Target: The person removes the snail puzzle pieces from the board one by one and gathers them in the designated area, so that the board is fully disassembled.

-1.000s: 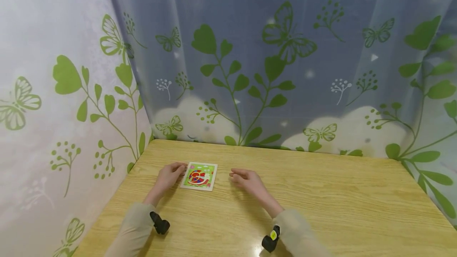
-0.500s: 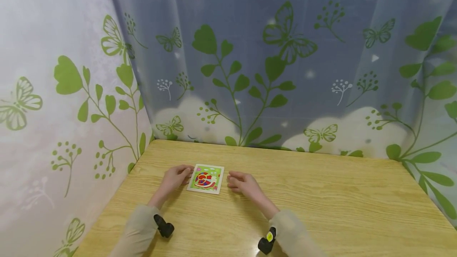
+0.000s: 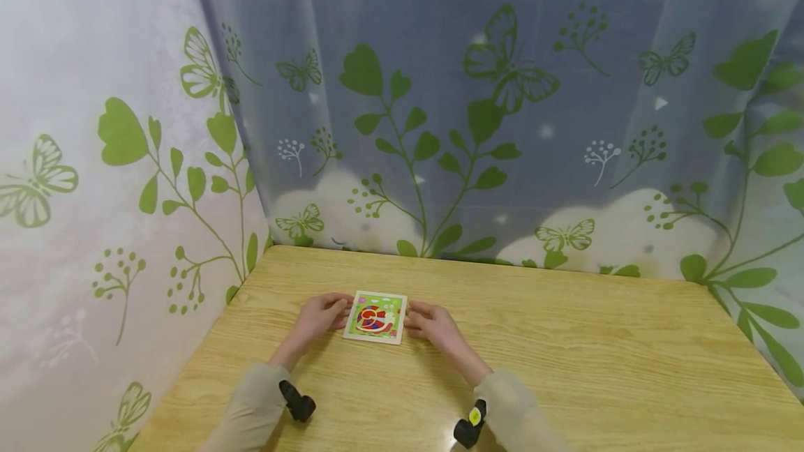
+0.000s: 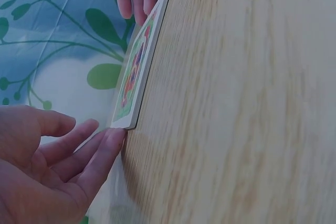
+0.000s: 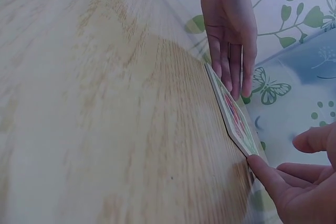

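A square puzzle board [image 3: 375, 317] with a pale border and a red and blue snail picture on green lies flat on the wooden table. My left hand [image 3: 323, 314] is at its left edge, the fingertips touching the side in the left wrist view, where the board [image 4: 137, 72] shows edge-on. On the opposite side, my right hand [image 3: 435, 324] has its fingertips at the right edge. The right wrist view shows a fingertip of the right hand [image 5: 299, 187] against the board's corner. Fingers of both hands are extended and loosely bent, and neither hand grips the board.
The wooden table [image 3: 565, 361] stretches far to the right of the hands. A patterned curtain [image 3: 440, 124] with leaves and butterflies stands along its back edge, and a similar pale curtain [image 3: 125, 229] borders the left side. Each sleeve carries a small black wrist camera [image 3: 296, 402].
The board has slid to the right across the table with my left hand following at its left edge. My right hand has stayed nearly in place, and the gap between it and the board has closed.
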Tool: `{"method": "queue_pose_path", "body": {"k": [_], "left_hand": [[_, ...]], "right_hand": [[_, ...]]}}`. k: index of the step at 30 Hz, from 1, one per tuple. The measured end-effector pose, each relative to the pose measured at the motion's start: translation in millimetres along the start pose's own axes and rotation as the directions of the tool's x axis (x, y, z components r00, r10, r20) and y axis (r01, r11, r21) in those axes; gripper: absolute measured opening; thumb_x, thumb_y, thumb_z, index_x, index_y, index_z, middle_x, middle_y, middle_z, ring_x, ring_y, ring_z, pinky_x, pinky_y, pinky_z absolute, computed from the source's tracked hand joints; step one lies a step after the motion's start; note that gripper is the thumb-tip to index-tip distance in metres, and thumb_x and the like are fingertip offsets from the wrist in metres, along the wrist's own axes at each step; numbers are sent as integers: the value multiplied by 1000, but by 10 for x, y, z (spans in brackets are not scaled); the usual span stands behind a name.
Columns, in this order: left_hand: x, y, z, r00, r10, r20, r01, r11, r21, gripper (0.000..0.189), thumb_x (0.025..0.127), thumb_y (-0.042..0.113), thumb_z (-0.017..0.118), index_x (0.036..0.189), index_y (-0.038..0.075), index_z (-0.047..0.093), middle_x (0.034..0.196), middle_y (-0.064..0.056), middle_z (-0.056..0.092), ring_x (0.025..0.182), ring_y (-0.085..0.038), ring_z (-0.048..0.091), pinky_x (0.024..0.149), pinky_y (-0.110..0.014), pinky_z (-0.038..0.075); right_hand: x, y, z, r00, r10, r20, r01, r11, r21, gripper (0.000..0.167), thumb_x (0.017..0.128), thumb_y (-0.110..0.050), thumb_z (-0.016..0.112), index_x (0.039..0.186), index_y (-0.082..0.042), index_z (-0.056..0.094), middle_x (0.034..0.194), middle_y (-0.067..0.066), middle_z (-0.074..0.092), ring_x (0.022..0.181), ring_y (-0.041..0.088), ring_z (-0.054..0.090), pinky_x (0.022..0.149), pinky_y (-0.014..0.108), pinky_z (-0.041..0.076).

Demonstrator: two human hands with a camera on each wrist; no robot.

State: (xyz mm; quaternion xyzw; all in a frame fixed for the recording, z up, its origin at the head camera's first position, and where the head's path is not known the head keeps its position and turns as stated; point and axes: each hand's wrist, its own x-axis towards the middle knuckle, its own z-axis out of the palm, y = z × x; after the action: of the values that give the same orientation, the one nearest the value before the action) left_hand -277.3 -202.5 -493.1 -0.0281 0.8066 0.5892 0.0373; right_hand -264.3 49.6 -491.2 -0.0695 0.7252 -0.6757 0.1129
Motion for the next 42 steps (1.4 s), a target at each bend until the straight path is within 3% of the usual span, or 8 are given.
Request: {"method": "queue_pose_path", "body": {"k": [14,42], "left_hand": [[-52,33,104,1000,11,10,-10,999,-42,31,107,7,50,129,-10,63,123,-26,67,109,-30,69,79,-31,61],[-129,114,368,997,48,53,-45,998,-52,30,107,7,50,126,-11,64,121,-25,68,109,-32,68,84,-35,60]], "right_hand": [[-3,46,-108,1000,-6,-22,6,1000,-10,41,105,-1,48,138,22,45,134,38,54,111,41,67,93,41,57],[-173,-9,-390,1000,15,-14,-16,997,-75,42,106,-5,49,139,21,45,135,35,55,116,42,64,94,42,56]]}}
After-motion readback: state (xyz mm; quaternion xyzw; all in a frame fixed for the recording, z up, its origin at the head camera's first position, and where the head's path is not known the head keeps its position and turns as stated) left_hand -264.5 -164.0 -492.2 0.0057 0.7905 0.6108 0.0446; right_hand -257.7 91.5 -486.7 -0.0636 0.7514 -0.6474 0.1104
